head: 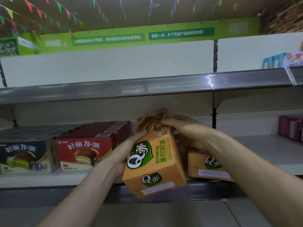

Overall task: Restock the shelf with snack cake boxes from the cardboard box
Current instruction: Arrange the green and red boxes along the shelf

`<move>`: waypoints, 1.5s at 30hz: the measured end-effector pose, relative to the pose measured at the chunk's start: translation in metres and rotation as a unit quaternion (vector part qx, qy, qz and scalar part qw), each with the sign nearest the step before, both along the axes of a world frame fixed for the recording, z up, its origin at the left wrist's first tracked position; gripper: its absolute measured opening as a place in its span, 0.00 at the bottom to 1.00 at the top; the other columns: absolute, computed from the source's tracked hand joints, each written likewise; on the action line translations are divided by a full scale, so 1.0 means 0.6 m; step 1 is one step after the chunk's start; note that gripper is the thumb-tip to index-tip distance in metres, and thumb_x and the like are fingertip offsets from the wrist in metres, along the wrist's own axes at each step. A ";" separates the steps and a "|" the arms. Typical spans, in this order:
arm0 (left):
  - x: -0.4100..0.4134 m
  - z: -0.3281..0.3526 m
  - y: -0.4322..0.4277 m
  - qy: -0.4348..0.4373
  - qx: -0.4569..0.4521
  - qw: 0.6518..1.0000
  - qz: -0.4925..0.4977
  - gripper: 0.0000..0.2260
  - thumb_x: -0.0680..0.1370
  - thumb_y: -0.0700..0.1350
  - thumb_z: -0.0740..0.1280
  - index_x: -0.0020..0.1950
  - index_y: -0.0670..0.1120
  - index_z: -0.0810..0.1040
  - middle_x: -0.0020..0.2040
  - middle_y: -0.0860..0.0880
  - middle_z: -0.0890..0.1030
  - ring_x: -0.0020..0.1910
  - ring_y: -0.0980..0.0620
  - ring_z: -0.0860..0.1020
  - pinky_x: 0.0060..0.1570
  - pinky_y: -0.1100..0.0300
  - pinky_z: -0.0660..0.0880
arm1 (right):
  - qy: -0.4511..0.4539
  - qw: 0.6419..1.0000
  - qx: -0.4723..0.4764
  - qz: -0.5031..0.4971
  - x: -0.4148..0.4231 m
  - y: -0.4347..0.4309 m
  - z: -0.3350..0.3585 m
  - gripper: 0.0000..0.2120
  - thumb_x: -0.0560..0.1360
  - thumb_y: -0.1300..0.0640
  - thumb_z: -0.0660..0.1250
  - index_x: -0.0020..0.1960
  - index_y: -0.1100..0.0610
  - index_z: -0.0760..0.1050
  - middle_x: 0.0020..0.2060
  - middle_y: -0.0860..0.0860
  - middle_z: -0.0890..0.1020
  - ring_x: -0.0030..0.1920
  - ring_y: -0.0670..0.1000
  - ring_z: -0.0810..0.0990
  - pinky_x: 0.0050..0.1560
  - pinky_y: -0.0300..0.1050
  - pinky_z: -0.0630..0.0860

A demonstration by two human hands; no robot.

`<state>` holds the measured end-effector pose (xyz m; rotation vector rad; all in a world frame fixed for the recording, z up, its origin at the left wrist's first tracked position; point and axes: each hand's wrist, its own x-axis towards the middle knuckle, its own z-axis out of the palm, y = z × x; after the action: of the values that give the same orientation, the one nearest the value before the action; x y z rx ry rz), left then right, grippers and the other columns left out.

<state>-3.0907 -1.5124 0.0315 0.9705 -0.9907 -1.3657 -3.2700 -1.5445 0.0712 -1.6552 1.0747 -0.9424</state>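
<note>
Fingers of both hands clasp one orange snack cake box (152,163) — left hand (126,149) underneath, right hand (183,126) on top. It's tilted at the shelf (262,151) edge, beside another orange box (209,166).

I see both hands on an orange snack cake box (155,163), tilted, its near end past the lower shelf (278,151) edge. My left hand (129,149) cups its left side; right hand (183,128) lies over the far top end, fingers curled on it. A 2nd orange box (209,167) sits on the shelf just right, partly behind my right arm. Left of it: red pie boxes (85,151), then a dark pie box (24,156). Purple boxes (291,128) far right. Upper shelf (147,87) above; colourful boxes (285,60) at its right end.
</note>
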 end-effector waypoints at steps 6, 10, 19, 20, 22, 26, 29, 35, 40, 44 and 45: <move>-0.009 0.003 0.006 -0.023 0.038 0.997 -0.057 0.14 0.66 0.50 0.72 0.45 0.41 0.84 0.42 0.40 0.84 0.36 0.45 0.83 0.44 0.53 0.80 | -0.125 0.990 0.015 -0.061 0.023 -0.026 -0.012 0.23 0.73 0.56 0.70 0.66 0.57 0.70 0.49 0.59 0.84 0.41 0.57 0.85 0.33 0.44 0.79; 0.008 0.005 0.037 -0.060 0.055 0.988 -0.134 0.12 0.70 0.51 0.70 0.47 0.44 0.86 0.46 0.43 0.85 0.42 0.46 0.83 0.47 0.47 0.80 | -0.200 0.973 0.015 -0.117 -0.008 -0.043 -0.002 0.20 0.73 0.54 0.70 0.63 0.60 0.74 0.47 0.59 0.85 0.41 0.57 0.84 0.37 0.48 0.80; 0.008 0.012 0.015 0.097 0.109 0.989 -0.024 0.08 0.66 0.46 0.70 0.38 0.42 0.81 0.34 0.45 0.81 0.30 0.49 0.79 0.26 0.65 0.73 | 0.067 0.994 -0.020 -0.081 -0.016 -0.022 -0.013 0.25 0.82 0.42 0.50 0.51 0.60 0.77 0.46 0.57 0.83 0.49 0.56 0.82 0.52 0.48 0.75; 0.009 0.012 0.009 0.104 0.111 0.988 -0.010 0.08 0.68 0.47 0.69 0.41 0.42 0.80 0.36 0.45 0.81 0.33 0.48 0.78 0.26 0.65 0.73 | 0.179 0.979 -0.058 -0.082 -0.015 -0.028 -0.019 0.25 0.83 0.44 0.49 0.53 0.60 0.77 0.49 0.57 0.83 0.52 0.56 0.80 0.57 0.49 0.74; 0.009 0.011 0.002 0.105 0.116 0.988 0.003 0.08 0.72 0.48 0.67 0.44 0.43 0.78 0.36 0.45 0.81 0.35 0.48 0.78 0.27 0.65 0.72 | 0.358 0.924 -0.113 -0.078 -0.020 -0.038 -0.029 0.21 0.82 0.48 0.50 0.53 0.60 0.76 0.53 0.56 0.81 0.53 0.55 0.79 0.58 0.49 0.73; 0.008 0.015 -0.001 0.082 0.123 0.989 -0.007 0.08 0.73 0.48 0.67 0.44 0.44 0.78 0.36 0.45 0.81 0.32 0.48 0.79 0.28 0.65 0.72 | 0.454 0.878 -0.094 -0.121 -0.051 -0.041 -0.021 0.21 0.83 0.46 0.50 0.66 0.57 0.71 0.61 0.55 0.76 0.58 0.55 0.75 0.54 0.44 0.70; 0.013 0.014 0.001 0.057 0.122 0.990 -0.045 0.09 0.68 0.47 0.70 0.44 0.44 0.78 0.35 0.47 0.80 0.31 0.49 0.78 0.28 0.65 0.72 | 0.189 0.970 -0.050 -0.144 -0.062 -0.046 -0.008 0.24 0.81 0.41 0.53 0.63 0.58 0.71 0.56 0.57 0.80 0.56 0.56 0.79 0.59 0.48 0.72; 0.016 0.032 -0.013 0.016 0.090 0.995 -0.027 0.13 0.65 0.50 0.72 0.46 0.47 0.79 0.39 0.48 0.81 0.37 0.50 0.78 0.35 0.61 0.73 | -0.143 0.983 0.049 -0.109 -0.064 -0.050 0.006 0.17 0.78 0.46 0.65 0.56 0.60 0.74 0.43 0.58 0.79 0.44 0.57 0.82 0.47 0.53 0.82; 0.006 0.027 -0.040 0.037 0.098 0.994 0.019 0.10 0.75 0.46 0.70 0.53 0.42 0.80 0.47 0.41 0.84 0.44 0.45 0.81 0.45 0.48 0.77 | -0.224 0.968 0.030 -0.109 -0.062 -0.062 0.000 0.08 0.75 0.58 0.68 0.52 0.59 0.75 0.41 0.56 0.81 0.40 0.54 0.82 0.39 0.46 0.81; 0.022 0.023 -0.083 0.029 0.027 0.994 0.105 0.17 0.74 0.39 0.72 0.62 0.40 0.77 0.50 0.37 0.83 0.41 0.44 0.83 0.35 0.48 0.82 | -0.190 0.969 0.009 -0.160 -0.070 -0.075 -0.001 0.12 0.72 0.52 0.72 0.52 0.57 0.77 0.41 0.53 0.81 0.44 0.51 0.80 0.41 0.43 0.76; 0.026 0.024 -0.094 0.026 0.020 0.991 0.133 0.20 0.72 0.39 0.74 0.63 0.40 0.76 0.52 0.37 0.83 0.42 0.43 0.83 0.31 0.49 0.81 | -0.143 0.977 0.005 -0.160 -0.070 -0.077 -0.004 0.15 0.71 0.52 0.73 0.54 0.58 0.78 0.41 0.52 0.81 0.43 0.50 0.79 0.39 0.42 0.74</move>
<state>-3.0751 -1.5689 0.0458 1.0518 -0.7669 -1.1857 -3.3122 -1.5910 0.0688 -1.3086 1.1614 -1.3370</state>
